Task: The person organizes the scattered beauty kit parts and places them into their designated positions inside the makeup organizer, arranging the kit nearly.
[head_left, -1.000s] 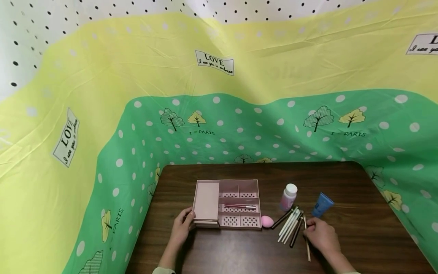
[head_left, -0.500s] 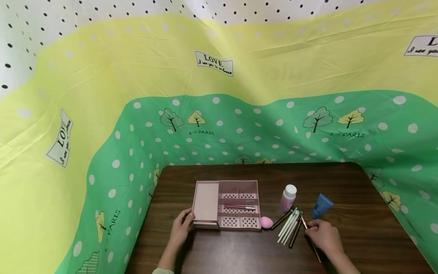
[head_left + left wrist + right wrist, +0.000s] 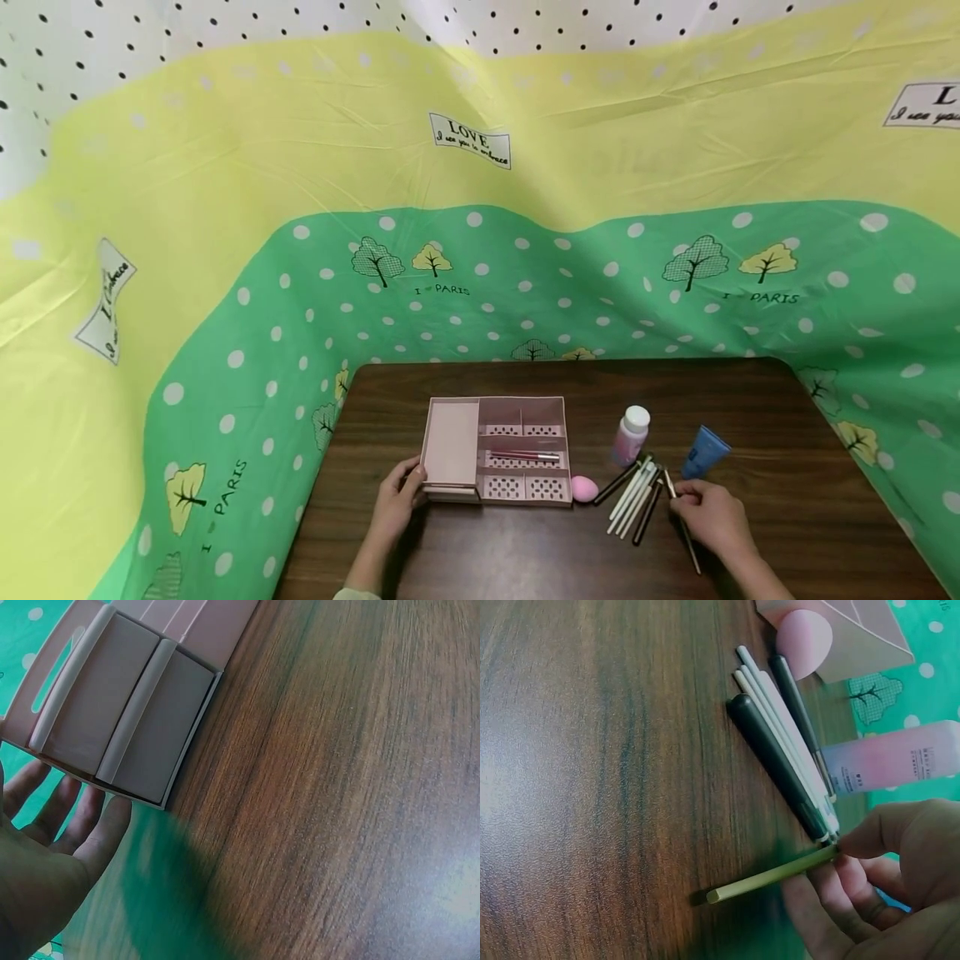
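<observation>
My left hand (image 3: 399,493) rests against the left side of a pink desk organizer (image 3: 453,442), fingertips along its wall. In the left wrist view those fingers (image 3: 109,825) are fairly straight, right at the edge beside two drawer fronts (image 3: 112,690). Between thumb and fingers, my right hand (image 3: 711,510) pinches a slim makeup brush (image 3: 688,543); its yellowish handle (image 3: 772,877) points away from the hand in the right wrist view. Just left of this hand lies a bunch of makeup brushes (image 3: 632,504) with white and black handles. The held brush's head is partly hidden by the fingers in the right wrist view.
A pink makeup sponge (image 3: 584,489) sits at the organizer's right corner. Behind the brushes stand a white-capped bottle (image 3: 632,437) and a blue tube (image 3: 706,452). Thin reddish sticks (image 3: 525,456) lie in the organizer's middle compartment. A patterned curtain (image 3: 480,292) surrounds the wooden table (image 3: 510,550).
The lower end of the brush in my right hand has swung to the right, and the hand has shifted slightly. My left hand stays at the organizer.
</observation>
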